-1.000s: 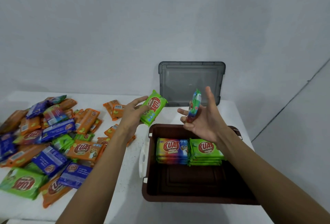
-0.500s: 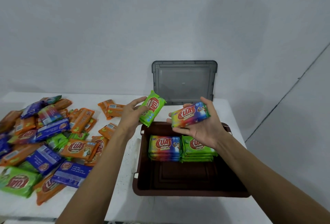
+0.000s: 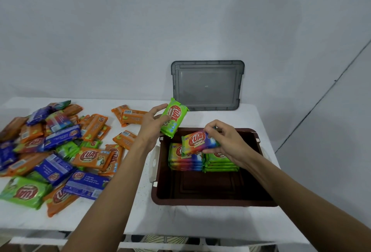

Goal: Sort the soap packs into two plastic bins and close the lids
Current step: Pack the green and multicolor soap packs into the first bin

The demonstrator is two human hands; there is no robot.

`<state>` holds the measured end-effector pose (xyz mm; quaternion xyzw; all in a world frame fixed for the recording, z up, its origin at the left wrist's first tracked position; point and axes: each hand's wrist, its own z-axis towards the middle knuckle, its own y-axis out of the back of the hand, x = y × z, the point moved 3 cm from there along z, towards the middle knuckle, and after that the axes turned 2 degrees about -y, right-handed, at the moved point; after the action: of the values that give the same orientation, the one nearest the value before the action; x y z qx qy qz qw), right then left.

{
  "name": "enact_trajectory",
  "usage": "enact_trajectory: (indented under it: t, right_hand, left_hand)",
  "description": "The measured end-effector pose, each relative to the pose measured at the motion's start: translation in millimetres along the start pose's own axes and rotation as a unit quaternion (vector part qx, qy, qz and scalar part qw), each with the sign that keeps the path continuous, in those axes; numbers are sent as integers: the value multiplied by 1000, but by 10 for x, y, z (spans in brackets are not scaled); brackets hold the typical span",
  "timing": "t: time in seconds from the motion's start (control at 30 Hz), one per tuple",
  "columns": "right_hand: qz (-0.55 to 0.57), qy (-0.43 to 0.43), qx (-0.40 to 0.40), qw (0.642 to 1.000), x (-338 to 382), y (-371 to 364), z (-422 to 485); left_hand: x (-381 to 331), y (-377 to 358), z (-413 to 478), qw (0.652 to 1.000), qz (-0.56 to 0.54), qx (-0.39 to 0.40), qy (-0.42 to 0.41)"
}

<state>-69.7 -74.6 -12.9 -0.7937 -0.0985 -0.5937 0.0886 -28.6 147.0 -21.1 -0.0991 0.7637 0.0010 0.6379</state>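
Running across the bottom of the view, the front edge of the white desk (image 3: 180, 225) leaves a bare strip before the brown bin (image 3: 210, 201). The bin's near half shows bare floor. Two stacks stand against its far wall, a rainbow stack (image 3: 184, 163) on the left and a green stack (image 3: 220, 164) touching it on the right.

Above the rainbow stack the right hand (image 3: 230, 143) holds a rainbow pack (image 3: 197, 144) roughly level, label up. Curled fingers (image 3: 212, 127) lie over its far long edge, the thumb sits at the near edge, and the pack's left half sticks out free.

Just beyond the bin's far left corner the left hand (image 3: 152, 125) grips a tilted green pack (image 3: 173, 119) by its left side, its lower end over the rim.

To the left, a loose pile (image 3: 60, 151) of orange, blue and green packs reaches the desk's left edge, with a bare lane between it and the bin.

Farthest back, a grey lid (image 3: 207, 85) stands upright at the rear edge, leaning on the wall (image 3: 180, 21).
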Motion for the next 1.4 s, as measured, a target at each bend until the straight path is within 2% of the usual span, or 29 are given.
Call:
enact_trajectory:
  t: [0.17, 0.3, 0.43, 0.53, 0.7, 1.07, 1.17, 1.3, 1.33, 1.4]
  right_hand:
    - [37, -39, 18, 998, -143, -58, 36]
    - [17, -22, 38, 999, -223, -188, 51]
    - [-156, 35, 28, 987, -250, -227, 82]
    - [-328, 72, 3, 942, -215, -201, 112]
    - [-447, 72, -6, 892, -267, -278, 139]
    - [-462, 63, 2, 885, -239, -318, 203]
    - [-498, 70, -1, 864, -246, -285, 221]
    - [-530, 113, -119, 832, -82, -220, 198]
    - [-507, 132, -138, 841, -25, -226, 180]
    - [-400, 153, -127, 895, 69, -264, 157]
  left_hand:
    - [7, 18, -27, 1000, -1, 2, 1]
    - [6, 24, -41, 1000, 3, 7, -5]
    - [14, 27, -43, 1000, 0, 10, -4]
    - [17, 36, -33, 1000, -3, 9, -2]
    - [25, 40, -24, 1000, -3, 12, -2]
    - [12, 43, -24, 1000, -22, 19, 2]
    - [-22, 15, -42, 1000, -23, 15, -4]
    - [-69, -25, -69, 998, -49, 9, -29]
    - [-86, -38, -75, 998, -51, 9, -33]
    - [-121, -74, -93, 997, -65, 14, -40]
